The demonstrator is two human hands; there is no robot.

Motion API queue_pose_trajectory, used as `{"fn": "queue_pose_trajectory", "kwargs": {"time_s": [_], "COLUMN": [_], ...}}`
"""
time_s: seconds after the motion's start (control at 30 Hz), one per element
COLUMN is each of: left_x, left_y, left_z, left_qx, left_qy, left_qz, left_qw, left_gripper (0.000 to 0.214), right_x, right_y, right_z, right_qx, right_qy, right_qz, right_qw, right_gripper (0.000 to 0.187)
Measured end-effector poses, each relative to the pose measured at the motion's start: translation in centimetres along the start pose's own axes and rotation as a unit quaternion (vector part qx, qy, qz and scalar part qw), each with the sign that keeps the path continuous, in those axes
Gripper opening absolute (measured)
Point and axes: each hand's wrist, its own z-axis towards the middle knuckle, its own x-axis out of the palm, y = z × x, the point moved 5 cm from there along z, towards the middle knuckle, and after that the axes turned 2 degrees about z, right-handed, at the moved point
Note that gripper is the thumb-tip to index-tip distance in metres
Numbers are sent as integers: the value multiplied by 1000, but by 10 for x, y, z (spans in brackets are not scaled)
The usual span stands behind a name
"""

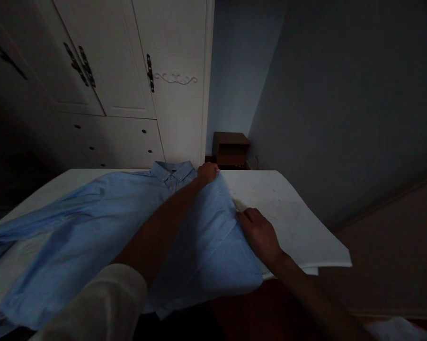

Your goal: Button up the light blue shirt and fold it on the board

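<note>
A light blue button-up shirt (128, 208) lies spread over a white table (280, 203), its collar at the far edge and its lower part hanging over the near edge. One sleeve stretches out to the left. My left hand (208, 172) is closed on the shirt near the shoulder, just right of the collar. Lower down, my right hand (259, 234) pinches the shirt's right edge, where the cloth is folded over toward the middle. My left forearm hides part of the shirt front.
Behind the table stands a white wardrobe (178, 113) with dark handles and drawers. A small brown cabinet (231, 138) sits in the far corner by the grey wall (341, 94). Some pale cloth (398, 329) shows at the lower right.
</note>
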Motion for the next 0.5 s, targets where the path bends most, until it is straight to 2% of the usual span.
{"fn": "queue_pose_trajectory", "kwargs": {"time_s": [0.13, 0.27, 0.33, 0.4, 0.5], "left_x": [-2, -3, -5, -6, -8], "left_y": [-6, -12, -15, -18, -22], "left_z": [-8, -13, -14, -16, -21], "left_qx": [15, 36, 45, 55, 89], "left_qy": [-11, -18, -21, -25, -26], "left_qz": [45, 72, 78, 80, 74], "left_qw": [999, 997, 996, 995, 993], "left_gripper": [34, 33, 33, 37, 43], "right_x": [7, 5, 1, -2, -6], "right_y": [-4, -11, -13, -16, -21], "right_z": [-3, -10, -14, -17, -16], "right_qx": [-49, -85, -105, -102, -59], "right_qy": [-10, -24, -5, 28, 48], "right_qz": [20, 99, 140, 169, 217], "right_qw": [999, 991, 985, 980, 973], "right_gripper": [22, 28, 33, 39, 42]}}
